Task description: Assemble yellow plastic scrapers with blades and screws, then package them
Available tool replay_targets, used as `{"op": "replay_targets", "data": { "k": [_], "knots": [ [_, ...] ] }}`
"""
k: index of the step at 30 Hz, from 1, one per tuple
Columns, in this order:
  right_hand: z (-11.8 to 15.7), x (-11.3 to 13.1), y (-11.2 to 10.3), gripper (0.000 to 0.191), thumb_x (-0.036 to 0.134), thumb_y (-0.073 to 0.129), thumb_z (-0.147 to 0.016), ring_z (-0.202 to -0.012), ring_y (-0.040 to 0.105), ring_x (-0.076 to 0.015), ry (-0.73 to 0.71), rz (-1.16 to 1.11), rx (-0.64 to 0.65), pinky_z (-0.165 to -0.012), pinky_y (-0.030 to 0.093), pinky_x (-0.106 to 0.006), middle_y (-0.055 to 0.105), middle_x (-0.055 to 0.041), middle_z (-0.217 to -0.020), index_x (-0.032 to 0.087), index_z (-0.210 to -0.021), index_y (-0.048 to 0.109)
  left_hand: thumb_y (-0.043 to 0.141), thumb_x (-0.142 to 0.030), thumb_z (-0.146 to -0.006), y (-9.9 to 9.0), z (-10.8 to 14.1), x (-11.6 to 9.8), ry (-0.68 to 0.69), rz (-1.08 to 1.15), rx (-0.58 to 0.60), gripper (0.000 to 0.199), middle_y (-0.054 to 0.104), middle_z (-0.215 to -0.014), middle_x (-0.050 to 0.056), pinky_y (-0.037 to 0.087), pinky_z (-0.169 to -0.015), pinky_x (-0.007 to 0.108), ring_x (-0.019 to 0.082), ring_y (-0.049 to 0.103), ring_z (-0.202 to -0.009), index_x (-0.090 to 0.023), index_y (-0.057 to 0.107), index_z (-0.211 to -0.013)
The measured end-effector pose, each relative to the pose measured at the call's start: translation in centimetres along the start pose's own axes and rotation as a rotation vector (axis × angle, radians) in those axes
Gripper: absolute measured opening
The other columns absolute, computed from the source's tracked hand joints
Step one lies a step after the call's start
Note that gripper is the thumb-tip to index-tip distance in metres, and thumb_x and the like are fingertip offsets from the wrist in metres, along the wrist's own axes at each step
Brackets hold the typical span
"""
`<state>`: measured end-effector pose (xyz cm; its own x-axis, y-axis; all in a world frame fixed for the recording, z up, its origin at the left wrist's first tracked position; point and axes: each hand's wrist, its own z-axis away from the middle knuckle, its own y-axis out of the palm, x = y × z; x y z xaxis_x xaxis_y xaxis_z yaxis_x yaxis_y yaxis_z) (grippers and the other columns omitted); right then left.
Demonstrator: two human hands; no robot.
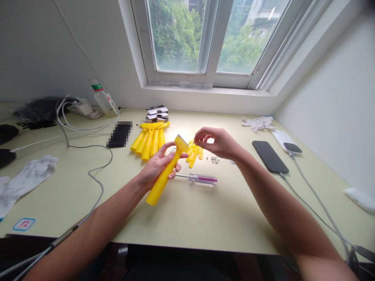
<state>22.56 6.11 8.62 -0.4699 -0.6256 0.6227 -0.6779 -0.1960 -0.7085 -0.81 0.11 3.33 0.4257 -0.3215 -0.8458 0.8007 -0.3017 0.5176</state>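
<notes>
My left hand is wrapped round a yellow scraper, its handle slanting down to the left. A thin metal blade edge shows at the scraper's head. To the right of that head, my right hand is raised with its fingertips pinched together; what is between them is too small to name. Below it lie several flat yellow plastic pieces and a small pile of metal screws. A clear-handled screwdriver rests on the table, its shaft running behind my left fingertips.
Several yellow scraper handles lie beyond my left hand, with stacked small packets behind them. Phones and cables are on the right. A bottle, white cables and a white glove are on the left.
</notes>
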Motion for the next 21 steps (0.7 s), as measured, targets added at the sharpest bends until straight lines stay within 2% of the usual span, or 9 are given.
{"op": "replay_targets", "data": {
  "k": [2,4,10,17,21],
  "knots": [
    [0.1,1.4,0.7,0.006,0.027,0.061,-0.085,-0.075,0.063,-0.0136,-0.086,-0.062,-0.079,-0.074,0.051,-0.029,0.07,-0.001,-0.084,0.022,-0.087,0.064,0.066,-0.034,-0.087,0.2,0.1,0.2,0.002,0.02,0.026,0.044,0.067,-0.112,0.01,0.041,-0.045,0.015,0.01,0.061,-0.062,-0.033,0.044,-0.124],
    [0.2,2.2,1.5,0.003,0.025,0.061,-0.087,-0.074,0.063,-0.0134,-0.113,-0.044,-0.092,-0.072,0.051,-0.028,0.069,-0.0002,-0.082,0.023,-0.087,0.063,0.066,-0.035,-0.087,0.4,0.2,0.4,0.003,0.027,0.04,0.043,0.067,-0.111,0.01,0.041,-0.044,0.015,0.01,0.062,-0.062,-0.033,0.044,-0.124],
    [0.2,2.2,2.8,0.003,0.024,0.06,-0.089,-0.073,0.062,-0.0139,-0.142,0.081,-0.115,-0.069,0.049,-0.028,0.067,0.0,-0.08,0.023,-0.085,0.06,0.066,-0.038,-0.087,0.4,0.3,0.6,-0.008,0.003,0.078,0.041,0.067,-0.11,0.008,0.041,-0.043,0.016,0.011,0.062,-0.062,-0.034,0.045,-0.122],
    [0.1,2.2,3.1,0.006,0.027,0.062,-0.087,-0.079,0.061,-0.0153,-0.101,-0.004,-0.162,-0.073,0.049,-0.031,0.066,-0.0024,-0.089,0.023,-0.09,0.059,0.065,-0.038,-0.088,0.3,0.4,0.5,-0.021,-0.013,0.115,0.036,0.067,-0.108,0.008,0.04,-0.042,0.015,0.01,0.061,-0.06,-0.033,0.046,-0.118],
    [0.0,2.1,3.3,0.022,0.029,0.064,-0.086,-0.09,0.063,-0.0166,-0.038,-0.152,-0.14,-0.079,0.05,-0.031,0.067,-0.0039,-0.101,0.023,-0.106,0.058,0.064,-0.036,-0.089,0.3,0.5,0.5,-0.007,-0.011,0.145,0.034,0.066,-0.11,0.007,0.04,-0.04,0.014,0.009,0.061,-0.058,-0.033,0.044,-0.117]
  ]
}}
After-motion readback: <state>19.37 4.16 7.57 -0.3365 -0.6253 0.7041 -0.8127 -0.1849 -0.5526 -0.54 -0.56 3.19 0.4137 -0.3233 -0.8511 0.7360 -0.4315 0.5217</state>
